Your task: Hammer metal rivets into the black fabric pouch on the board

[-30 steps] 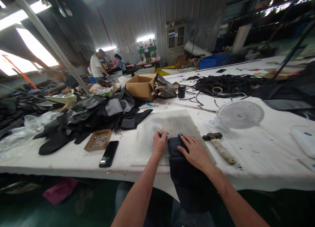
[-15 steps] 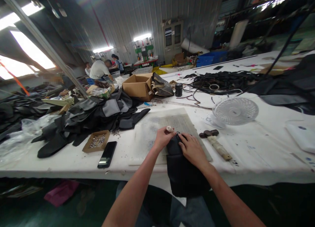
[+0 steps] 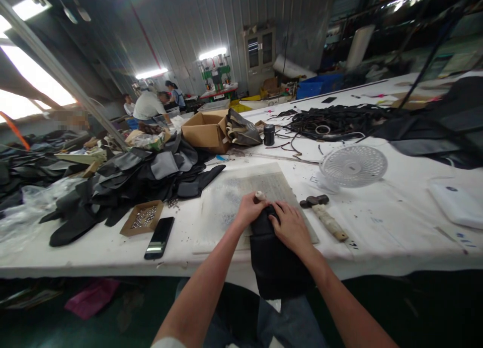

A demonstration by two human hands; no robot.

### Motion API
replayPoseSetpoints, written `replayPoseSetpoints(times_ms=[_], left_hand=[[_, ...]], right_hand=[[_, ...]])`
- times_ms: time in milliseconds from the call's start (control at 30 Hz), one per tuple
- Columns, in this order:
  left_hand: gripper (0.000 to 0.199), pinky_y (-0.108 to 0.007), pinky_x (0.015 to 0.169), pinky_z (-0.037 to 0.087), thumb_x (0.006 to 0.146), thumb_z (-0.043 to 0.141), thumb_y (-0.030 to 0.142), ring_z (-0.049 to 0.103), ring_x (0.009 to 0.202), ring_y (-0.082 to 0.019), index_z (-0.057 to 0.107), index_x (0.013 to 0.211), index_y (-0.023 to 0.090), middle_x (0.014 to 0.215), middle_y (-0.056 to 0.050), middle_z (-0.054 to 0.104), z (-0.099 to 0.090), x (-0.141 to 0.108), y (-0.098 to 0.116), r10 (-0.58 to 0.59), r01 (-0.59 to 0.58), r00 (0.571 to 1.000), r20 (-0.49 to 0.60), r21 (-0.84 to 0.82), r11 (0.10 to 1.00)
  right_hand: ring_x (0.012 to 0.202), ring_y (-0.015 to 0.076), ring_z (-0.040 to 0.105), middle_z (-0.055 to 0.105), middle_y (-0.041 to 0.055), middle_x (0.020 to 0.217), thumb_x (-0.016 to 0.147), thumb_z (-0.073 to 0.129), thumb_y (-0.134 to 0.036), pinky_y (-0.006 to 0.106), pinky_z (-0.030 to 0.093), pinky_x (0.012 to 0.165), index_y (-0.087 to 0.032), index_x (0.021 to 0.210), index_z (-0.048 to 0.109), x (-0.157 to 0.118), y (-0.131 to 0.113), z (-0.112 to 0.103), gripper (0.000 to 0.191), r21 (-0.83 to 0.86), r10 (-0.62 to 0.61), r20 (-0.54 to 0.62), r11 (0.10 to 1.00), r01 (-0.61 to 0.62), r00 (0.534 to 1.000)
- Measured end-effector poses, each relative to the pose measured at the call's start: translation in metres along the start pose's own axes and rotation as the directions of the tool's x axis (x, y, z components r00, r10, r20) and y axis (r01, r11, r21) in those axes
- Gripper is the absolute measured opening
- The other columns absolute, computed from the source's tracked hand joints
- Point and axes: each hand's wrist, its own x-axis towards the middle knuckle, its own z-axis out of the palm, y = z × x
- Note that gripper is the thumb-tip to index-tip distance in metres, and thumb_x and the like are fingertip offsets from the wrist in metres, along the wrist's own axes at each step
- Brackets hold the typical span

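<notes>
A long black fabric piece [image 3: 277,267] lies over the near edge of a pale board [image 3: 222,197] and hangs down toward my lap. At its far end the fingers of my left hand [image 3: 249,210] are closed on the left edge. A small cream-coloured wrapped stub [image 3: 259,195] sticks up at those fingers; I cannot tell whether it is a tool or tape around a finger. My right hand [image 3: 290,222] grips the same end from the right, its bent fingers pressed on the fabric. To the right of the board rests a hammer [image 3: 330,222] with a wrapped handle.
On the left are a phone [image 3: 159,238], a small box of metal studs [image 3: 141,218] and a heap of black pieces [image 3: 151,171]. A white fan [image 3: 353,166] stands at right. Behind are a cardboard box [image 3: 206,129], a black jar [image 3: 269,135] and dark straps [image 3: 335,121]. People work farther back.
The whole view has shifted slightly. My right fingers have closed in over the far end of the black fabric piece, covering the small dark loop that showed there. The left hand keeps its hold.
</notes>
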Motion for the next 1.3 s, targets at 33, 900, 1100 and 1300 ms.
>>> replayPoseSetpoints(times_ms=[33, 900, 1100, 1300], left_hand=[[0.023, -0.031, 0.078, 0.051, 0.082, 0.085, 0.04, 0.065, 0.079, -0.018, 0.073, 0.082, 0.02, 0.081, -0.001, 0.074, 0.0, 0.0, -0.001, -0.002, 0.002, 1.0, -0.004, -0.005, 1.0], [0.009, -0.032, 0.078, 0.047, 0.093, 0.078, 0.028, 0.064, 0.079, -0.02, 0.073, 0.088, 0.022, 0.086, -0.003, 0.076, 0.011, -0.005, -0.002, 0.14, -0.134, 0.99, -0.017, 0.209, 0.969], [0.015, -0.031, 0.075, 0.044, 0.098, 0.074, 0.029, 0.061, 0.076, -0.02, 0.073, 0.083, 0.023, 0.083, -0.001, 0.075, 0.025, -0.015, 0.001, 0.188, -0.179, 0.982, -0.014, 0.23, 0.957], [0.008, -0.032, 0.078, 0.048, 0.097, 0.075, 0.026, 0.07, 0.082, -0.023, 0.081, 0.092, 0.025, 0.09, -0.002, 0.082, 0.027, -0.022, -0.002, 0.156, -0.14, 0.984, -0.084, 0.177, 0.974]], right_hand=[[0.156, 0.0358, 0.053, 0.063, 0.0162, 0.165, 0.113, 0.048, -0.037, 0.058, 0.038, 0.135, -0.019, 0.159, 0.062, 0.0, 0.0, -0.001, 0.052, 0.001, 0.0, 0.003, 1.0, 0.0, 1.0], [0.155, 0.0371, 0.053, 0.063, 0.0154, 0.163, 0.113, 0.045, -0.036, 0.06, 0.04, 0.132, -0.024, 0.16, 0.062, -0.001, 0.002, 0.001, 0.051, 0.023, -0.011, -0.008, 1.0, 0.012, 1.0], [0.143, 0.0353, 0.063, 0.069, 0.0178, 0.152, 0.111, 0.053, -0.041, 0.057, 0.049, 0.128, -0.021, 0.149, 0.066, 0.003, 0.003, -0.005, 0.045, 0.285, 0.047, -0.103, 0.958, -0.016, 0.994], [0.135, 0.0401, 0.065, 0.071, 0.0212, 0.141, 0.112, 0.054, -0.048, 0.06, 0.053, 0.118, -0.019, 0.14, 0.071, -0.015, 0.035, -0.049, 0.044, 0.112, 0.164, -0.325, 0.985, -0.134, 0.932]])
